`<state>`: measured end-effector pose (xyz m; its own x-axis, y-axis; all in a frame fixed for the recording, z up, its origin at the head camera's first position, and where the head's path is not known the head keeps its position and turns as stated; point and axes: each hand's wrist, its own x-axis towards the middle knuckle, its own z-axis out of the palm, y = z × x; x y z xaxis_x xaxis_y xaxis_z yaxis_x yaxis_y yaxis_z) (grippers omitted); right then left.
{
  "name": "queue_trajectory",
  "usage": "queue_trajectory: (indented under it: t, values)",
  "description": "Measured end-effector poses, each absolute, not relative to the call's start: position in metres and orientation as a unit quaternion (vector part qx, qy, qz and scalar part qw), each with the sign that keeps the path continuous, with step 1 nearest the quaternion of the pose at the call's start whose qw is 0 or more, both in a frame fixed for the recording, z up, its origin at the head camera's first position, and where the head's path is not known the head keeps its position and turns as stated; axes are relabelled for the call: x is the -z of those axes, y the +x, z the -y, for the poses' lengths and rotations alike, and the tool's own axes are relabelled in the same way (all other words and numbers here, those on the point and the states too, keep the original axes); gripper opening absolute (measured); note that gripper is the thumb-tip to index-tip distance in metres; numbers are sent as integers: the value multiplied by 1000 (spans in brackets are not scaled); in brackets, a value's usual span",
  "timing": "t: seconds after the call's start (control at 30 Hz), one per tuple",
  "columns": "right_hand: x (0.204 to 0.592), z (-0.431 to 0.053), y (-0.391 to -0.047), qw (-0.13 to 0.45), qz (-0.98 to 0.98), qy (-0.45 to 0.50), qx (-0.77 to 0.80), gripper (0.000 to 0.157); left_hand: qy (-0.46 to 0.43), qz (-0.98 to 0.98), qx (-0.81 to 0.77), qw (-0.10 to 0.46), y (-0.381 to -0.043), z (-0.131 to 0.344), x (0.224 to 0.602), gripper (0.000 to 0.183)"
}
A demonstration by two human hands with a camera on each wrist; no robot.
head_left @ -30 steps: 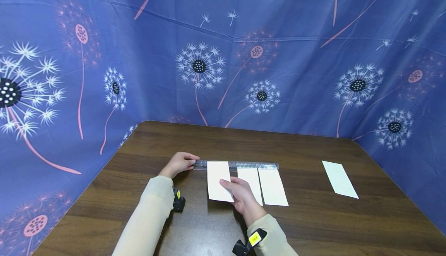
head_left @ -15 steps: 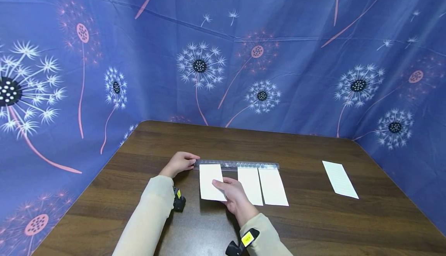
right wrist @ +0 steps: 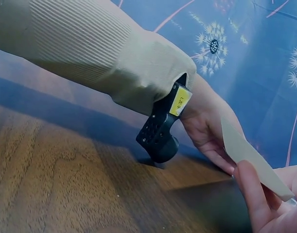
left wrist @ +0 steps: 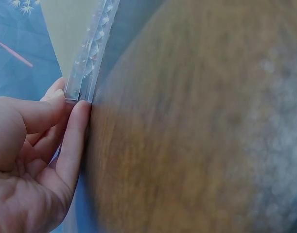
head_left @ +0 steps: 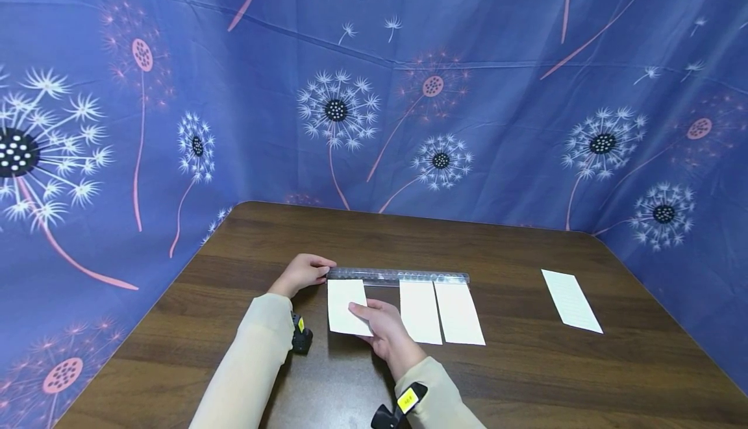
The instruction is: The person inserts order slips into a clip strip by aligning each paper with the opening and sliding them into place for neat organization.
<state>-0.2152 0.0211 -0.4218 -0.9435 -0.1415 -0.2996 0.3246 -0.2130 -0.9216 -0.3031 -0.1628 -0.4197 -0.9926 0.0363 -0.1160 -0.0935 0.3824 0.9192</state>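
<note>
Card layout, as I view it from my remote station. On the tabletop (head_left: pixel 514 383), the inner card (head_left: pixel 419 312) and outer card (head_left: pixel 460 314) lie side by side, a narrow gap between them, upper edges at the clear strip (head_left: pixel 382 274). The person's left hand (head_left: pixel 300 274) pinches the strip's left end, fingers closed on it. The right hand (head_left: pixel 386 330) grips the held card (head_left: pixel 345 306) between thumb and fingers, near the strip and left of the inner card; whether it touches the strip I cannot tell. I judge the work partly done: two cards placed, the third not yet released, and the far card (head_left: pixel 573 301), well apart at right, perhaps remaining. Labelling: a yellow label (right wrist: pixel 180 101) seems to begin with "L", its remainder uncertain to me; I can read no brand.
</note>
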Motion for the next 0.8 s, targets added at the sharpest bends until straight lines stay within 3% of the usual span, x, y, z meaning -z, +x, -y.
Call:
queue_trajectory:
  t: [0.8]
  values:
    - [424, -10, -224, 134, -596, 67, 789, 34, -10, -822, -566, 63, -305, 165, 422, 20]
